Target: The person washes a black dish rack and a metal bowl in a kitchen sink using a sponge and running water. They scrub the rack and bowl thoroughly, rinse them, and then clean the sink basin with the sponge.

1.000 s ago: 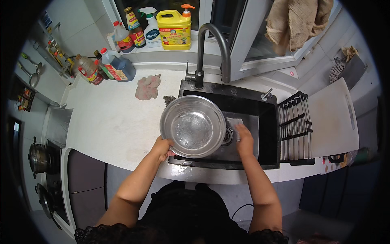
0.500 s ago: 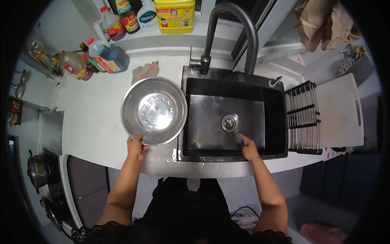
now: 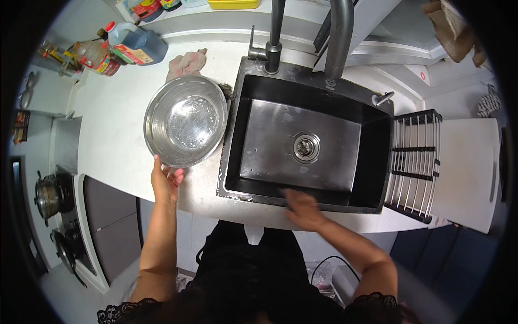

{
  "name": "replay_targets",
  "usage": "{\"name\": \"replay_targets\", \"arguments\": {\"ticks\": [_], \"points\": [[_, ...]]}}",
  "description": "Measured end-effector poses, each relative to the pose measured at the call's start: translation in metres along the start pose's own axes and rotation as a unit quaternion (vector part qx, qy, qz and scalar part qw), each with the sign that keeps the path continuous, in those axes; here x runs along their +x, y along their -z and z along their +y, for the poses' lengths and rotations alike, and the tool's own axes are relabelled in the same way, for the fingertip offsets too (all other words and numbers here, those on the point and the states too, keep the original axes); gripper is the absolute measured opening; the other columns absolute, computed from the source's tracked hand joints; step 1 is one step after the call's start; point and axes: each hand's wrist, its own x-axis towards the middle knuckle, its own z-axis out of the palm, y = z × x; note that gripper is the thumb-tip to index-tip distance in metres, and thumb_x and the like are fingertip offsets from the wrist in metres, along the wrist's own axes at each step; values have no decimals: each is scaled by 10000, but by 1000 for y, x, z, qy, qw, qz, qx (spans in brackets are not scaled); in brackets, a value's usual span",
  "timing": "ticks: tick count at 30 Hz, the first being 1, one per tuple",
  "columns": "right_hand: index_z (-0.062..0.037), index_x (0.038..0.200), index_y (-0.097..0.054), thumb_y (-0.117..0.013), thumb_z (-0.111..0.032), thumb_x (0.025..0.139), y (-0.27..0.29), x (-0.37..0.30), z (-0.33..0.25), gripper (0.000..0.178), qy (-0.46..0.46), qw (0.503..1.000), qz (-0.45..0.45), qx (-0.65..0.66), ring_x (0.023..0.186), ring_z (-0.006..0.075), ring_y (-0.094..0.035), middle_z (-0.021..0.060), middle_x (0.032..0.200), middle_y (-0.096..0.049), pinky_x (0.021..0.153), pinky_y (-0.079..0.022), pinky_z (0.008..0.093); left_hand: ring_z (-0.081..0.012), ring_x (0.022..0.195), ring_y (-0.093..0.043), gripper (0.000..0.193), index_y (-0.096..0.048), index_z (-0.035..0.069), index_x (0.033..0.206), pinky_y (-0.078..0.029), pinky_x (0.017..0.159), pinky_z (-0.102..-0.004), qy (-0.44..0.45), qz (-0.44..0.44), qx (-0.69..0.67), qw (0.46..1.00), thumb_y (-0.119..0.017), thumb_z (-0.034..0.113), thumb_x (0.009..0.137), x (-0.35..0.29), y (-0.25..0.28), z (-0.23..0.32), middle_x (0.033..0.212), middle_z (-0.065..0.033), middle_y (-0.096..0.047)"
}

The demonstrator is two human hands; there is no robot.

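A shiny steel bowl (image 3: 183,144), spotted with droplets inside, is on the white counter left of the sink. My left hand (image 3: 165,181) is at its near-left rim; the thumb points up against the bowl and the fingers are apart. Over the front edge of the black sink (image 3: 259,156) is my right hand (image 3: 304,209), smeared by motion, so its fingers cannot be made out. The sink's metal drain (image 3: 306,147) shows, and wet spots lie on the basin floor.
A dark faucet (image 3: 274,54) rises behind the sink. A pinkish rag (image 3: 186,65) lies behind the bowl, with sauce bottles and a blue-liquid jug (image 3: 137,44) farther left. To the right are a wire rack (image 3: 415,162) and a white cutting board (image 3: 467,167).
My right hand has come out of the basin toward its front edge. The bowl sits a little farther left from the sink, and my left hand's grip has loosened. The view has shifted.
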Motion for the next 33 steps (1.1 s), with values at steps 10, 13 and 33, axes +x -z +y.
{"name": "replay_targets", "arguments": {"ticks": [10, 13, 33], "points": [[-142, 1215, -581, -468, -306, 934, -21, 104, -62, 344, 30, 988, -53, 139, 902, 324, -609, 153, 1005, -651, 826, -470, 420, -311, 1108, -491, 348, -519, -10, 1148, -392, 955, -401, -463, -95, 487, 735, -604, 159, 856, -63, -1, -97, 1214, -165, -506], [-132, 1122, -607, -343, -403, 946, -5, 58, 63, 417, 30, 983, -179, 41, 935, 343, -611, 195, 1025, -631, 830, -473, 435, -400, 1178, -413, 413, -514, -7, 1160, -335, 1005, -471, -477, -170, 530, 681, -639, 177, 812, -73, -15, -111, 1266, -213, -450], [-110, 922, -608, -462, -149, 841, -87, 197, 85, 171, 308, 930, -56, -190, 1058, 259, -529, 88, 1111, -557, 842, -495, 358, -470, 1257, -308, 479, -463, 22, 1226, -239, 1022, -607, -484, -191, 610, 598, -578, 192, 793, -30, -30, -120, 1323, -248, -361]]}}
